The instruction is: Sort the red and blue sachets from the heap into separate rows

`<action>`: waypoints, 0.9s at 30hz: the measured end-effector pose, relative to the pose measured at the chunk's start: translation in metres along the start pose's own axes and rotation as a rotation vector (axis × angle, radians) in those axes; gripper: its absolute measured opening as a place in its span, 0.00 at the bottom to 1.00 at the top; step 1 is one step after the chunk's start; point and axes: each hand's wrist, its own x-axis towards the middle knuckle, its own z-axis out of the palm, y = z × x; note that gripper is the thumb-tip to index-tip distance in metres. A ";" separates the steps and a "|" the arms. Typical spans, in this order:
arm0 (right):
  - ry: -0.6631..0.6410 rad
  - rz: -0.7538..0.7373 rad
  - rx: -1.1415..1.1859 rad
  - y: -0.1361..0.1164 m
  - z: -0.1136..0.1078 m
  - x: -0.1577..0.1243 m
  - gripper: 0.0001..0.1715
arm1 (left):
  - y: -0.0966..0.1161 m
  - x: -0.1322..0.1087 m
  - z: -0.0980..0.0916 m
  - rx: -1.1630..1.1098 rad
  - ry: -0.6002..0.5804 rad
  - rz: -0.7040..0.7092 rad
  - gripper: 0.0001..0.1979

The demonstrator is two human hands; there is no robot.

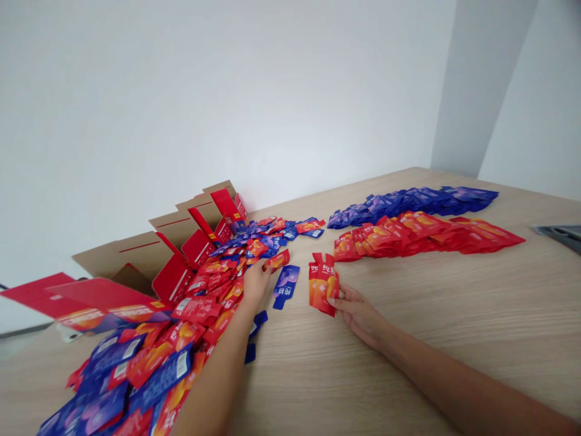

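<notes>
Right hand (361, 316) grasps overlapping red sachets (322, 282); left hand (256, 280) pinches a single red sachet (278, 260) beside the mixed sachet pile (196, 309). On my feed, a blue sachet (286, 285) lies between them.

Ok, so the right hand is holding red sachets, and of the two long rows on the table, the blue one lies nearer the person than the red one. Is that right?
Not quite: the rows are swapped. In the head view the red row lies nearer the person, with the blue row beyond it. The right hand is indeed holding red sachets.
</notes>
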 end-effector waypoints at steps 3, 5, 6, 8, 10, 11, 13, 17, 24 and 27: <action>0.019 -0.049 -0.043 0.001 -0.002 0.001 0.22 | 0.013 -0.011 -0.015 -0.374 -0.071 -0.065 0.10; 0.066 -0.087 -0.075 0.002 -0.007 0.002 0.19 | 0.022 -0.021 -0.022 -0.707 -0.231 -0.135 0.12; 0.100 -0.108 -0.095 0.003 -0.009 0.002 0.18 | 0.026 -0.027 -0.024 -0.828 -0.326 -0.164 0.14; 0.152 -0.137 -0.133 0.004 -0.011 0.000 0.18 | 0.031 -0.038 -0.024 -0.935 -0.495 -0.193 0.14; 0.126 -0.106 -0.137 0.005 -0.009 -0.003 0.18 | 0.036 -0.046 -0.018 -1.014 -0.589 -0.227 0.13; 0.086 -0.059 -0.123 0.005 -0.007 -0.006 0.18 | 0.039 -0.049 -0.014 -1.053 -0.601 -0.245 0.12; 0.005 0.065 -0.077 0.004 0.000 -0.012 0.17 | 0.045 -0.051 -0.005 -1.153 -0.554 -0.295 0.10; 0.019 0.110 -0.022 0.003 0.006 -0.016 0.16 | 0.062 -0.056 0.004 -1.482 -0.430 -0.411 0.15; 0.116 -0.016 -0.214 0.007 -0.005 -0.008 0.24 | 0.105 -0.090 0.023 -1.727 -0.442 -0.335 0.21; 0.122 0.036 -0.258 0.010 -0.005 -0.007 0.31 | 0.116 -0.097 0.030 -1.748 -0.289 -0.347 0.20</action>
